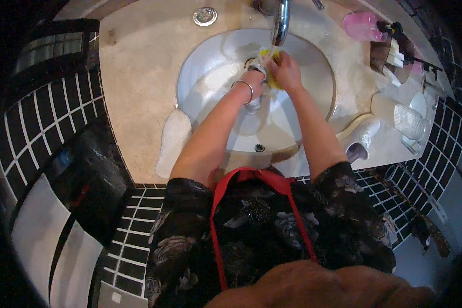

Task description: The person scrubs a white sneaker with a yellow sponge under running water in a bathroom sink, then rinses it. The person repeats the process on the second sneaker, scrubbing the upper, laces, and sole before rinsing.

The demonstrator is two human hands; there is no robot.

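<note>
Both my hands are together in the white oval sink (313, 108), under the chrome faucet (281, 25), from which water seems to run. My left hand (252, 82), with a silver bangle at the wrist, is closed on a wet white thing (253, 106) whose kind is mostly hidden by the fingers. My right hand (286, 72) is closed on a yellow scrubbing thing (273, 79), pressed against the white thing; whether it is a sponge or a cloth is unclear. A white insole (173, 143) lies on the counter left of the sink.
On the counter's right rests a white shoe (364, 134), near clear ribbed glassware (408, 120). Behind it stand a pink pump bottle (363, 26) and a brown holder (382, 56) with white items. A round metal drain cover (205, 16) sits at the back left.
</note>
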